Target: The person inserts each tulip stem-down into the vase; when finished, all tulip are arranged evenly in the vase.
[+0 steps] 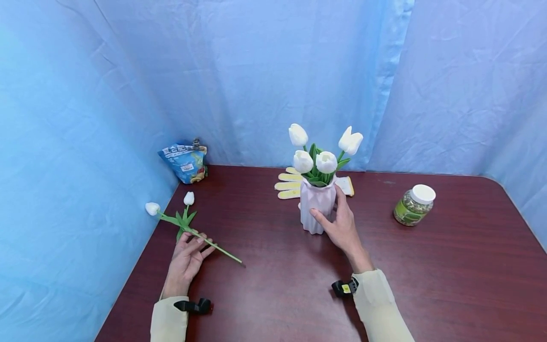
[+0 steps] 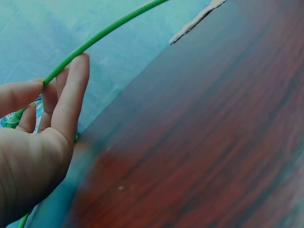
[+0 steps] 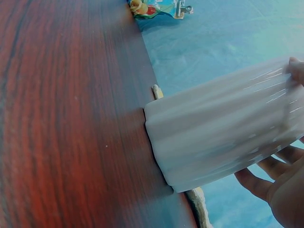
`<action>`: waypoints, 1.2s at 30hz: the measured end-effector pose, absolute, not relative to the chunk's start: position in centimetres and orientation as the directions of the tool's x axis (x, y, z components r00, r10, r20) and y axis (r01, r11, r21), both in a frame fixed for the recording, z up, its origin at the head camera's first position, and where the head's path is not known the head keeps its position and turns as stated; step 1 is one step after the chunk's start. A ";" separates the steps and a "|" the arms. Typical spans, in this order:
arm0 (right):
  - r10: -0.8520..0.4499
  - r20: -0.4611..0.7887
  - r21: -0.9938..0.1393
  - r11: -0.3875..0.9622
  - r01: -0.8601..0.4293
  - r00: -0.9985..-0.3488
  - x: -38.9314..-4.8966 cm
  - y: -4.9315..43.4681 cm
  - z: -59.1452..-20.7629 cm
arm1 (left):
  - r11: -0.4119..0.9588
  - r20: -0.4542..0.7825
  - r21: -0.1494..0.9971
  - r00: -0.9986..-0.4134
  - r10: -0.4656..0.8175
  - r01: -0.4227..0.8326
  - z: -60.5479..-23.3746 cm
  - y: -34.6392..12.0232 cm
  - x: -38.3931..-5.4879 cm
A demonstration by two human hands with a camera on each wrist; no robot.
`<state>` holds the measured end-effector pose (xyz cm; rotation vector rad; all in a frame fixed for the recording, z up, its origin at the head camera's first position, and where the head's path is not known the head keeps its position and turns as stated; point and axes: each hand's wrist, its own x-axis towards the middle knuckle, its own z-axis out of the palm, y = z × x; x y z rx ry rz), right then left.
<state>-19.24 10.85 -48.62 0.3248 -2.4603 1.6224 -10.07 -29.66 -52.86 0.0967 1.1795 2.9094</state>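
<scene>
On the left, my left hand [image 1: 187,261] pinches the long green stem of a white tulip [image 1: 224,251] between thumb and fingers. Two white blooms [image 1: 189,198] and green leaves [image 1: 183,219] show beyond that hand, and the bare stem end points right toward the table's middle. In the left wrist view the stem [image 2: 109,29] crosses the fingertips. My right hand [image 1: 342,228] grips a pale pinkish ribbed vase [image 1: 314,204], thumb on the near side and fingers round its right side. Several white tulips [image 1: 326,162] with green leaves stand in the vase, which is upright.
Behind the vase lies a white-and-yellow work glove [image 1: 290,185]. A blue printed bag [image 1: 183,161] with a binder clip stands at the back left corner. To the right is a white-lidded jar [image 1: 413,206]. Blue curtains [image 1: 265,85] border the dark red table [image 1: 265,294].
</scene>
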 end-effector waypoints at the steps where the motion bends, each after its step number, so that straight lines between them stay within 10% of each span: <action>1: -0.084 0.265 -0.881 0.383 -0.277 -0.960 -19.2 10.8 -48.6 | -0.731 0.066 0.682 -0.998 0.022 0.029 -52.9 -29.6 -10.1; 36: -0.076 0.289 -0.877 0.379 -0.295 -0.954 -19.3 10.8 -48.6 | -0.802 0.022 0.585 -0.991 -0.132 0.120 -50.2 -23.5 -11.1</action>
